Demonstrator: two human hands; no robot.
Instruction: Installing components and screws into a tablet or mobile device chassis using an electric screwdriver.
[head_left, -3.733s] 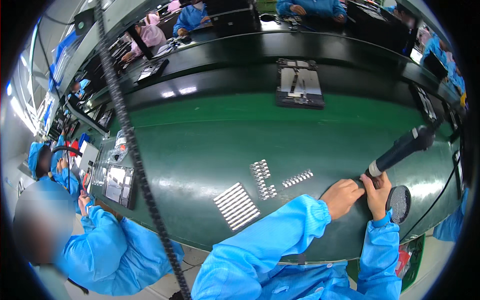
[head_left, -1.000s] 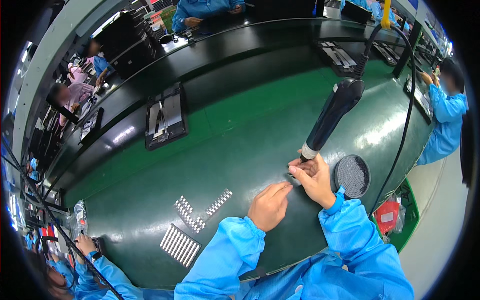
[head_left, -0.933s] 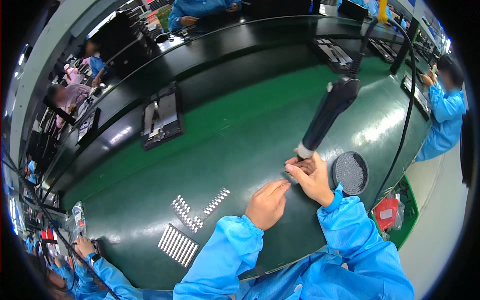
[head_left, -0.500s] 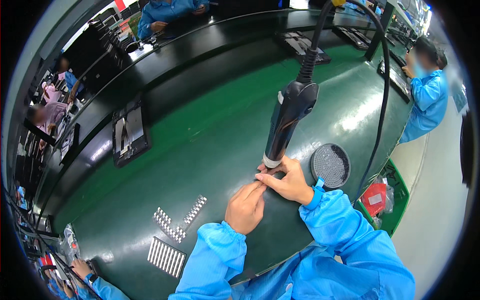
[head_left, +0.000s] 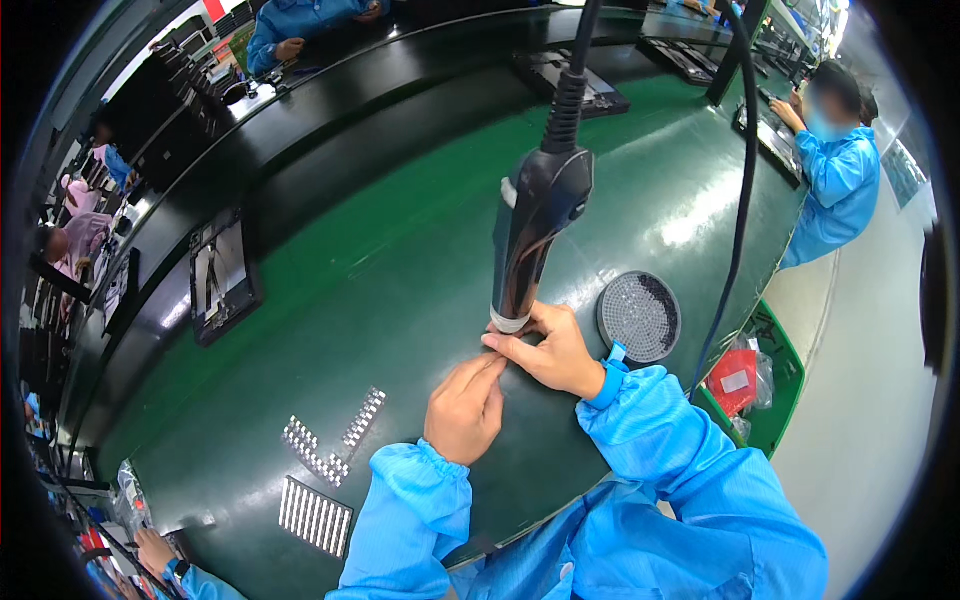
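A black corded tool (head_left: 535, 215), which looks like an electric screwdriver, hangs nose down over the green table, with a whitish band at its lower end. Just under that band is my right hand (head_left: 557, 352), its thumb and fingers pinched together. My left hand (head_left: 465, 410) meets it from the left, fingers closed and tips touching the right fingertips. Whatever lies between the fingertips is hidden. To the left of my left hand lie strips of small white-and-dark pieces (head_left: 318, 450) and a dark sheet with white bars (head_left: 315, 515).
A round grey dimpled tray (head_left: 640, 318) holding small dark parts stands right of my right hand. Beyond the table's right edge is a green bin (head_left: 775, 395) with red and clear bags. Black device housings (head_left: 225, 275) lie farther off. A cable (head_left: 748, 200) hangs at right. Co-workers sit around.
The whole view has shifted, so the scene sits farther left and slightly higher. The tool has swung a little to the left. Both hands keep their pinch beneath it.
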